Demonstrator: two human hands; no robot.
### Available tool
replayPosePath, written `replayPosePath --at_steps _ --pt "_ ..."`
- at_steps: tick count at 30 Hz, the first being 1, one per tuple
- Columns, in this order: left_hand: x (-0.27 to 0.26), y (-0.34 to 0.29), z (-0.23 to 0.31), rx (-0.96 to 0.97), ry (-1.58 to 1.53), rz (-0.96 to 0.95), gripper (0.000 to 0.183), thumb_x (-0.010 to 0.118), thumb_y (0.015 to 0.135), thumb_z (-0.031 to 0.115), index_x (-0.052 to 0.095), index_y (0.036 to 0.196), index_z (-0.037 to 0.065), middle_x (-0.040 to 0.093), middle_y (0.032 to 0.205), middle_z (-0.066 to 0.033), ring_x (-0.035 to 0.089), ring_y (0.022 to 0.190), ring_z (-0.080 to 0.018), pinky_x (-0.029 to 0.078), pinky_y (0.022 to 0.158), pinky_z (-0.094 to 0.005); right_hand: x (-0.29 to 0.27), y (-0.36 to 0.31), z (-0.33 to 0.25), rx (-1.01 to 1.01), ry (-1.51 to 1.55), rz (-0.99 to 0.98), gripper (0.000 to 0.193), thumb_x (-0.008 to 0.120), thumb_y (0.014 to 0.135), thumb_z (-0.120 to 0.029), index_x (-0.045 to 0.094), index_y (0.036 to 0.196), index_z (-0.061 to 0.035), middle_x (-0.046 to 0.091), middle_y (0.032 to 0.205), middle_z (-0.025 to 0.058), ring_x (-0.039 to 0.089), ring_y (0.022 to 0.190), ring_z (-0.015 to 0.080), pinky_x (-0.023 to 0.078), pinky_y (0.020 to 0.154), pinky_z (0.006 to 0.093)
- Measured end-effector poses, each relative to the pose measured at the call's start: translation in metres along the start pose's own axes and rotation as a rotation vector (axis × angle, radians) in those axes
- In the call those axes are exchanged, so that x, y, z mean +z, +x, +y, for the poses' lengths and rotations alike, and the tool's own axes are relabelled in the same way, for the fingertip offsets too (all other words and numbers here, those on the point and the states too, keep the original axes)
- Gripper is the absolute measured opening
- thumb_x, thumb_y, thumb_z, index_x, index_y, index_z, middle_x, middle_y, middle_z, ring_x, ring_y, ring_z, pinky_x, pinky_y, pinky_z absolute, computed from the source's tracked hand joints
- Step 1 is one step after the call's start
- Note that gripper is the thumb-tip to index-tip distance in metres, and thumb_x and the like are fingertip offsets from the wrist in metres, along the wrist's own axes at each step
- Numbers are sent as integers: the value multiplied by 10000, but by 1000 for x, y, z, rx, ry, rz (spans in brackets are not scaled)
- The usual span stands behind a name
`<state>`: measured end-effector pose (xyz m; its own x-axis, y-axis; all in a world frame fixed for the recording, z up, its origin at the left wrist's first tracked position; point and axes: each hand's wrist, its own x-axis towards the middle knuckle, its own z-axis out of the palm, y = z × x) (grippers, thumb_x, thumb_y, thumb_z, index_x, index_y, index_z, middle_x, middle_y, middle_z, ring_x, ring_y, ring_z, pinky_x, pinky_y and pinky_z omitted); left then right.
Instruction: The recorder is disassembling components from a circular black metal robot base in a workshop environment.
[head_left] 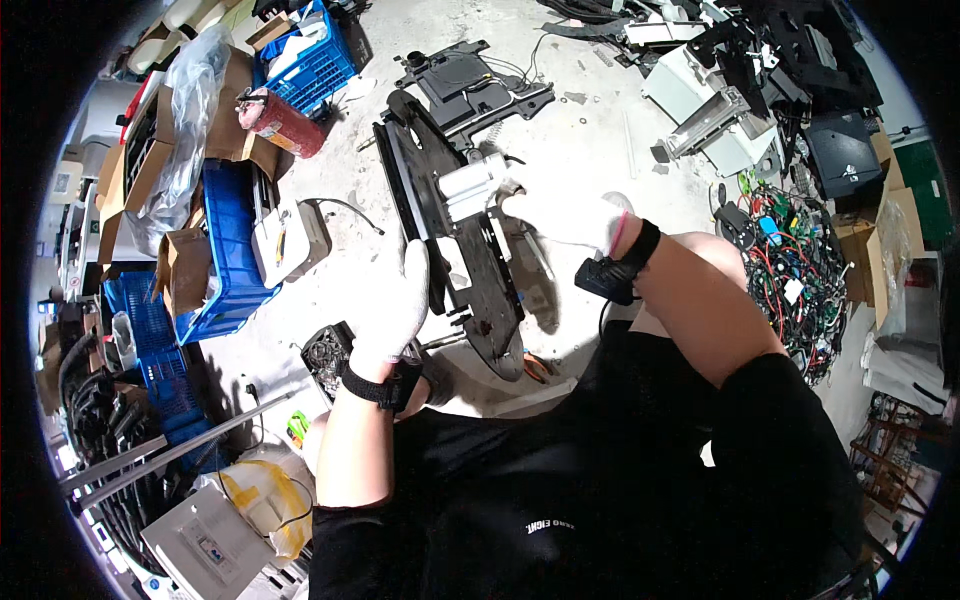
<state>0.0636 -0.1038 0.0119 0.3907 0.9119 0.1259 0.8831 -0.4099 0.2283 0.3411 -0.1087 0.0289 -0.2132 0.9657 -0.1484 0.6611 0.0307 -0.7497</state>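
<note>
A long black machine frame stands tilted on the floor in front of me, with a silver cylindrical part, like a motor, fixed at its middle. My left hand, in a white glove, lies along the frame's left side, fingers stretched out and thumb apart. At the right of the silver part is my right hand, also gloved in white, its fingers drawn together near the cylinder's end. Glare hides what those fingers hold. Pliers with orange handles lie by the frame's near end.
A flat black assembly lies beyond the frame. At left are a blue crate, a red fire extinguisher and cardboard boxes. A container of small metal parts sits near my left wrist. To the right spreads a pile of cables and circuit boards.
</note>
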Motion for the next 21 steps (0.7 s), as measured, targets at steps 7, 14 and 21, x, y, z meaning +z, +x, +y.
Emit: replayPosePath --at_steps 7,14,21 --pt "8 16 5 30 -221 17 510 528 1045 262 482 1481 2 673 1185 -265 653 1082 -368 489 961 -466 66 4 31 251 1068 -159 178 554 1030 -251 606 1072 -86 553 734 -37 487 557 54 391 473 215" --pt "8 27 29 9 -340 45 485 557 990 194 534 1442 20 667 985 -244 641 879 -384 510 857 -459 81 8 14 510 1277 13 221 516 1078 -318 562 1058 -103 575 810 -10 508 512 97 390 451 233" --pt "-15 38 52 -165 -540 -183 581 476 1030 218 342 1573 61 706 884 -249 713 773 -355 563 747 -451 77 14 18 536 1307 132 298 522 1071 -300 556 1214 -41 585 923 49 656 607 167 553 524 293"
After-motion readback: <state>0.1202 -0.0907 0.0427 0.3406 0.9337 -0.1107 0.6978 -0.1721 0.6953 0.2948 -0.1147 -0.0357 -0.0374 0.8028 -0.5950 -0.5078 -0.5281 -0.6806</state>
